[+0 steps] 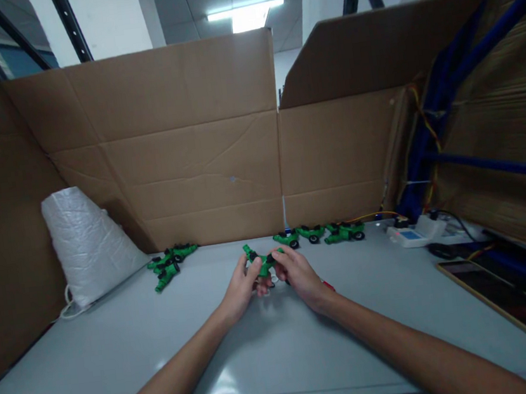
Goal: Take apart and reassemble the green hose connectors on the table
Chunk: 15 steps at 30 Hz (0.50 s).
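Head cam: the left hand [242,285] pinches one end of a green toy part [266,265], and the right hand [302,277] has fingers on its right end, above the middle of the table [167,356]. Looks like the step is working it two-handed; I'd say the next move needs a steady grip. Similar green pieces [166,276] lie far left.

Cool light from a ceiling tube [245,8], glare on the tabletop [263,350], dark blurry right edge
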Available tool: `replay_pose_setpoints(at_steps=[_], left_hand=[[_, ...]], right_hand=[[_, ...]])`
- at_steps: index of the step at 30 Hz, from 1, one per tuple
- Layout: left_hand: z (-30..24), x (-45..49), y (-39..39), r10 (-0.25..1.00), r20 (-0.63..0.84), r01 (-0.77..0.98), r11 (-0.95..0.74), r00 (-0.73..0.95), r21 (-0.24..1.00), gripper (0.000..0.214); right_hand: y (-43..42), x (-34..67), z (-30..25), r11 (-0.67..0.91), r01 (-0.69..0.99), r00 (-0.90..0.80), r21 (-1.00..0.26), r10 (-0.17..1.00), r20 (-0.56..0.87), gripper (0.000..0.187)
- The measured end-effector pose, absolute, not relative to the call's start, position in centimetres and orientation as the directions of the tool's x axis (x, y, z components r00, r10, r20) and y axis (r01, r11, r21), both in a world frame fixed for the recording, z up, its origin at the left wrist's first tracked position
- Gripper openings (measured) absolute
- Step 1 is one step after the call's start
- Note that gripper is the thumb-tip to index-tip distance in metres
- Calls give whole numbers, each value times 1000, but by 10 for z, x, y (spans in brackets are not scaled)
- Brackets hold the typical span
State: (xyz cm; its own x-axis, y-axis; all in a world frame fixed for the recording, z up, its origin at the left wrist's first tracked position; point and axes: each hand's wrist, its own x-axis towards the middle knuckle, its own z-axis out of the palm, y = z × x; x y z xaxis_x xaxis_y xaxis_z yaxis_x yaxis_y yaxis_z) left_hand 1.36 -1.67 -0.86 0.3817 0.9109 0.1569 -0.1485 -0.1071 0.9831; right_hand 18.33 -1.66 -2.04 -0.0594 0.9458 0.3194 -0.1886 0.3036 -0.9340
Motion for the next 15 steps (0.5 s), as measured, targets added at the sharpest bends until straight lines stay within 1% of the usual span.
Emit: replay_pose_setpoints(at_steps=[3, 10, 15], left_hand=[[-9, 13, -15, 914, 149, -185, -83, 378, 979, 60], [-8, 16, -15, 925, 178, -174, -124, 337, 977, 58], [-7, 16, -17, 911, 197, -161, -147, 363, 976, 55]], right_hand=[[-15, 183, -21, 302, -195, -62, -933, 946, 319, 42], [-16, 179, -22, 276, -256, -139, -927, 938, 317, 41], [-19, 177, -20, 235, -216, -132, -948, 955, 267, 47]])
